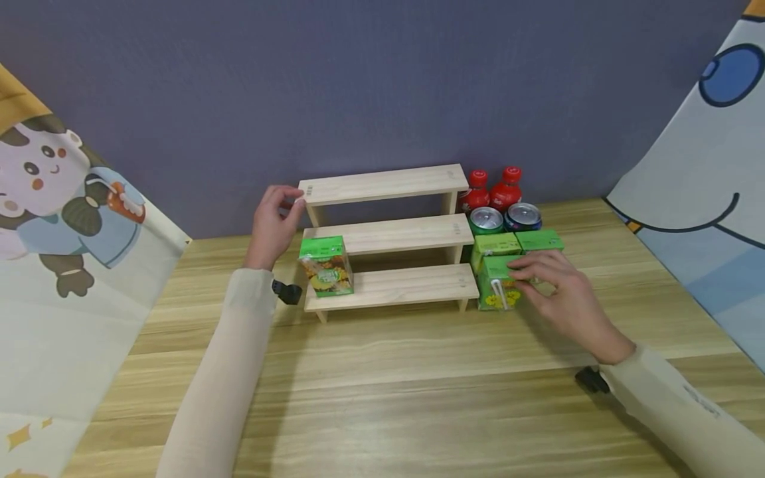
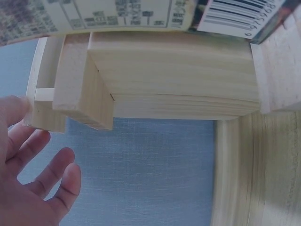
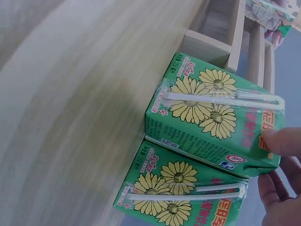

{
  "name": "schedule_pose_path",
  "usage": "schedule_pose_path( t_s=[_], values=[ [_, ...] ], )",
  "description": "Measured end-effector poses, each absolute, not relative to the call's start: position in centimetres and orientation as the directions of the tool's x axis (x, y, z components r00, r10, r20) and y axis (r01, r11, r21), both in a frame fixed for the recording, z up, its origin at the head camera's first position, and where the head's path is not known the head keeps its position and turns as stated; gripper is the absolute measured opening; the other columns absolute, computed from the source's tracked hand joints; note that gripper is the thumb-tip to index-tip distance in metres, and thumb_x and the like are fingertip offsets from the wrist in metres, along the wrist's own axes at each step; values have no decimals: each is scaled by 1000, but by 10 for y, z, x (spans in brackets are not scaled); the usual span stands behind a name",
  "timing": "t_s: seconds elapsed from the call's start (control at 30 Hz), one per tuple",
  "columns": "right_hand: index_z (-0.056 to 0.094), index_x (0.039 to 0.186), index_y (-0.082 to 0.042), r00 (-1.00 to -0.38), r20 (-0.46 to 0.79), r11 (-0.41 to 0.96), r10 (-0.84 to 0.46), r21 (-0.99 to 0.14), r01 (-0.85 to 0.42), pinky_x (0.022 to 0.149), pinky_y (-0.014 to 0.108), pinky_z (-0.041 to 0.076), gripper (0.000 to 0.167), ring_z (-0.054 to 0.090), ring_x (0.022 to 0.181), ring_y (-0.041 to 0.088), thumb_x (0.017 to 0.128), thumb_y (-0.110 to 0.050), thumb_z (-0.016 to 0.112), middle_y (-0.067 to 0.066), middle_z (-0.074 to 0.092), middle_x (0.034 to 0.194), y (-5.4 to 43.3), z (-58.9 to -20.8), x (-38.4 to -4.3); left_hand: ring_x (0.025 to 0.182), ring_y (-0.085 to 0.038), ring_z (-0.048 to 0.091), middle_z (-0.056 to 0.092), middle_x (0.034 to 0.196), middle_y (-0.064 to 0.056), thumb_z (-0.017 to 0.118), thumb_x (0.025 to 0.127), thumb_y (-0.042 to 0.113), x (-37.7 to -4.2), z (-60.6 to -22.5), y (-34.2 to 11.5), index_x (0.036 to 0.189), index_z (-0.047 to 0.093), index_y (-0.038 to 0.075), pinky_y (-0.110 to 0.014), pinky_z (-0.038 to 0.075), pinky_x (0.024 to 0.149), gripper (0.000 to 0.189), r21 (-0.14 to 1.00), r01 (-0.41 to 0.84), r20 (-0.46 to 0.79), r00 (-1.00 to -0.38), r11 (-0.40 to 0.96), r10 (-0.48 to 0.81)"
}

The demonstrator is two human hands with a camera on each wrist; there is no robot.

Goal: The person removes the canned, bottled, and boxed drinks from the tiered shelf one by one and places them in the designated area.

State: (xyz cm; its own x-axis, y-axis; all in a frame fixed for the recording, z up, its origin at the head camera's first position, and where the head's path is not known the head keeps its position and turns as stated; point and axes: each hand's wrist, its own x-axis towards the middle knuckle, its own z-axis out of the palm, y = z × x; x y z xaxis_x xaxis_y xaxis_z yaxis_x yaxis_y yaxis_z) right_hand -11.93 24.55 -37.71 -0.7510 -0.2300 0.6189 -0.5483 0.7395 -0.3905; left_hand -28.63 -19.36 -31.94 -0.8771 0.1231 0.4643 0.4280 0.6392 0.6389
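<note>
A three-tier wooden shelf [image 1: 382, 238] stands against the back wall. At the left end of its top tier, my left hand [image 1: 276, 222] holds the corner with thumb and fingertips; in the left wrist view this hand's [image 2: 40, 174] other fingers are loosely bent. On the shelf's right, my right hand [image 1: 556, 292] pinches the upper part of a green chrysanthemum tea carton [image 1: 497, 292]. Seen from the right wrist, its thumb lies on the carton's [image 3: 211, 110] flowered front, a straw taped across it. A matching carton [image 3: 181, 188] sits close beside it.
A drink carton [image 1: 327, 269] with a green top stands on the bottom tier's left end. Right of the shelf, behind the held carton, are a yellow-green carton [image 1: 497, 243], another green carton [image 1: 540, 239], two cans [image 1: 522, 214] and two red bottles [image 1: 505, 191].
</note>
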Motion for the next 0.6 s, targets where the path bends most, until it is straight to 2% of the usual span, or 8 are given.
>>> schedule_pose_path(
  t_s=[0.2,0.6],
  values=[
    [70,88,-12,-776,593,739,-216,-420,-527,92,18,33,35,49,106,16,66,13,79,-2,64,110,247,-379,-122,99,-22,53,51,119,-6,53,97,31,-286,-319,-193,117,60,7,-39,46,80,32,636,428,466,-876,642,123],
    [70,89,-13,-778,591,732,-211,-432,-527,92,24,34,34,48,107,17,67,11,79,-1,63,111,247,-379,-121,99,-22,52,51,120,-6,53,97,31,-286,-319,-194,117,60,7,-39,46,80,32,643,423,458,-880,638,122]
  ],
)
